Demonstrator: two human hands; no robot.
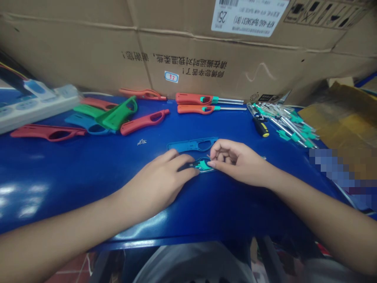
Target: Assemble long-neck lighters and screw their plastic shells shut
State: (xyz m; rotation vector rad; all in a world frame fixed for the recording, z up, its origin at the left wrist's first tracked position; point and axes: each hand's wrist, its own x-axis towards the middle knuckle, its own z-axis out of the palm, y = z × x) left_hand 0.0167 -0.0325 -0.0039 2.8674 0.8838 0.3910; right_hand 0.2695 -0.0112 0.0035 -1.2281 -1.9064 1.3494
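Note:
On the blue table [88,173] my left hand [160,181] lies palm down, its fingers pressing on a blue lighter shell with a teal trigger part [204,165]. My right hand [235,161] is curled over the same piece from the right, fingertips pinched at the teal part. Much of that shell is hidden under both hands. A second blue half-shell [191,145] lies flat just beyond my fingers.
Red, green and blue lighter shells [118,116] lie at the back left. Two assembled red lighters [203,104] sit by the cardboard box [206,47]. Metal tubes with teal parts [290,124] and a screwdriver [260,126] lie at the right. A white power strip [32,104] is far left.

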